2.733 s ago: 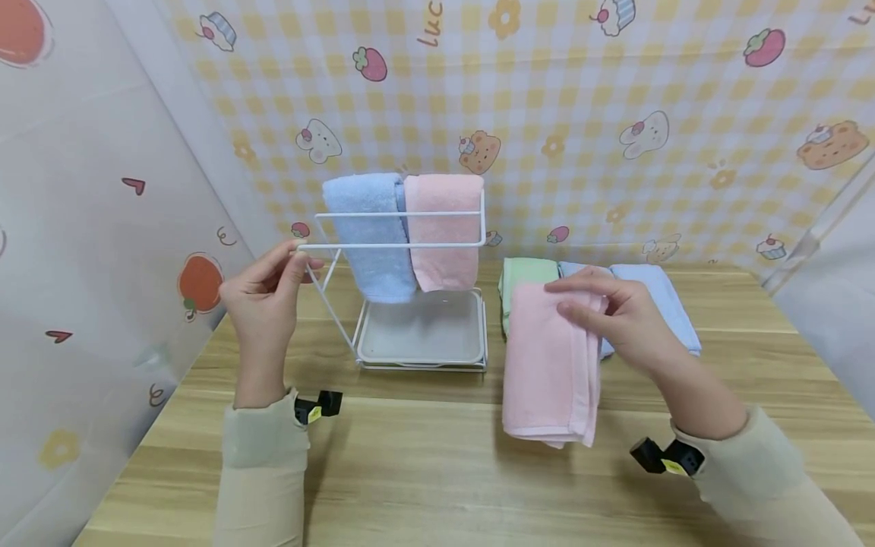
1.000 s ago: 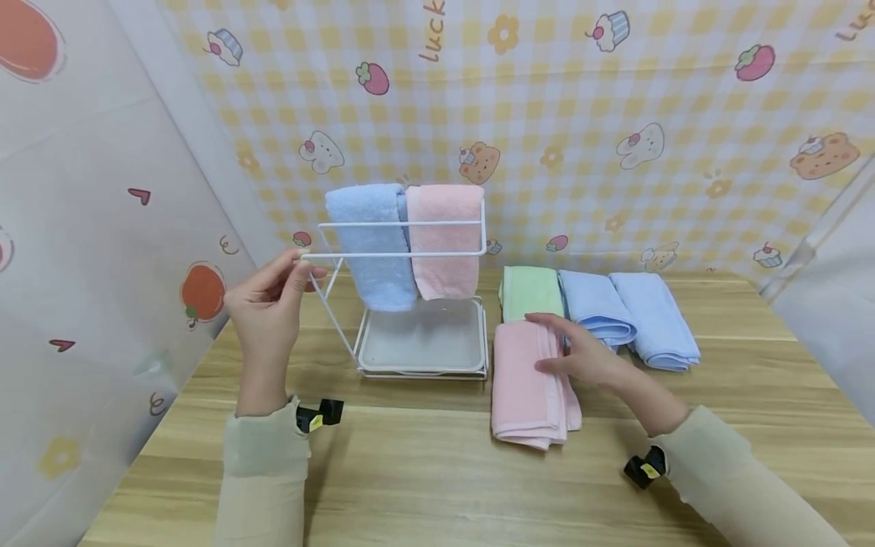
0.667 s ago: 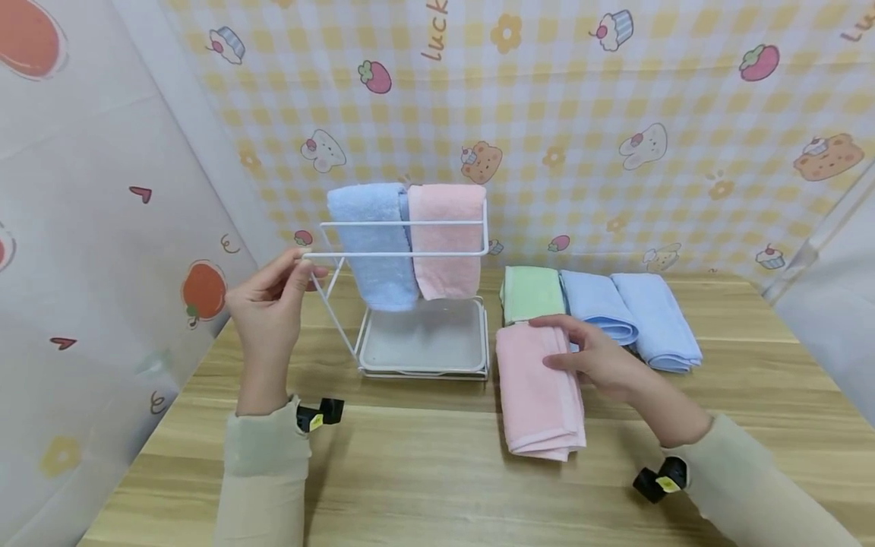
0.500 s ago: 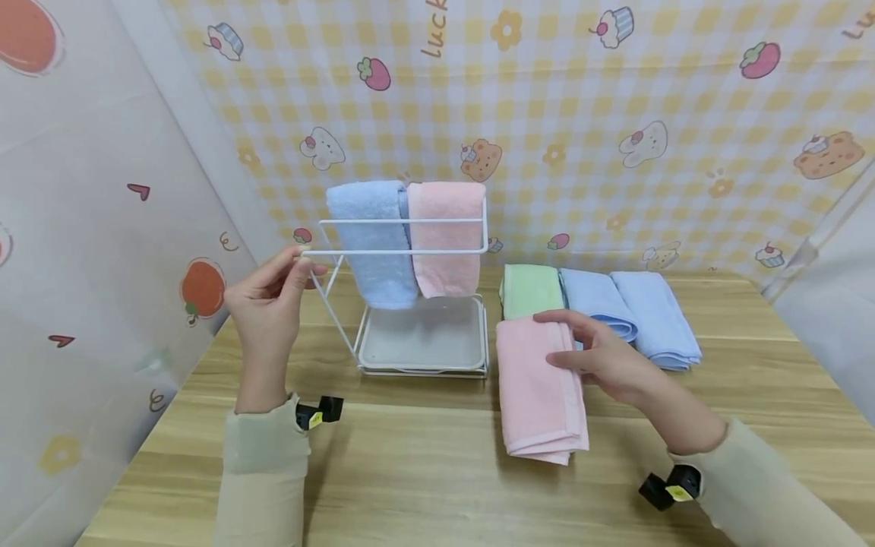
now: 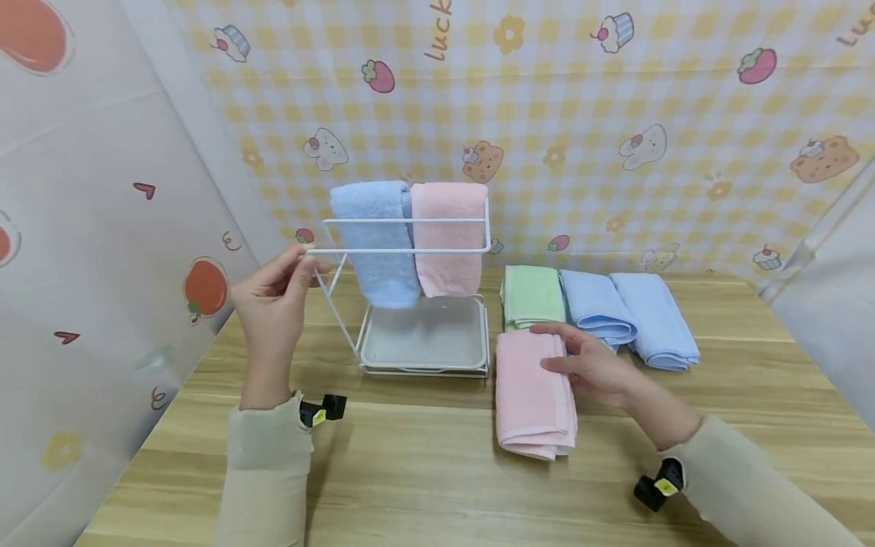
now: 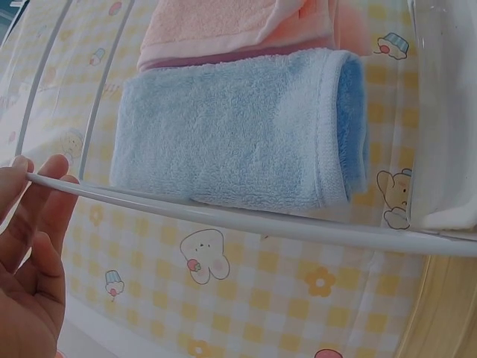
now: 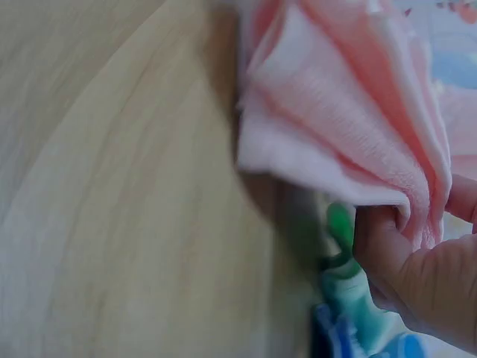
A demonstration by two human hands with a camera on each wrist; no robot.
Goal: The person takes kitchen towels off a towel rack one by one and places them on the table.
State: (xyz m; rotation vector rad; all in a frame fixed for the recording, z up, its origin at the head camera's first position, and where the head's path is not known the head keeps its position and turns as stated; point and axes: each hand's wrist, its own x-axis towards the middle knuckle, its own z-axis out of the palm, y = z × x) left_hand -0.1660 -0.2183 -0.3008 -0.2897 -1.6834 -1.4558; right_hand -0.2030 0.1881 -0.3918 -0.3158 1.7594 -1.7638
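Note:
At the left front corner of a white wire rack [image 5: 396, 251], my left hand [image 5: 270, 311] pinches the top bar between thumb and fingers. A blue towel [image 5: 374, 277] and a pink towel [image 5: 448, 266] hang side by side on a bar of that rack. My right hand [image 5: 604, 376] grips the right edge of a folded pink towel [image 5: 529, 395], low over the table to the right of the rack. In the right wrist view the thumb [image 7: 387, 246] presses on this towel's gathered layers [image 7: 350, 112].
A light grey tray [image 5: 424, 338] forms the rack's base. Behind the held towel lie a folded green towel [image 5: 535, 295] and two folded blue towels, one in the middle [image 5: 595, 300] and one at right [image 5: 655, 319]. A patterned cloth [image 5: 547, 99] hangs behind the wooden table [image 5: 437, 463].
The held pink towel has come down from above the green and blue towels towards the table, with a small lift and lowering in the last second. My left hand stays on the rack's corner.

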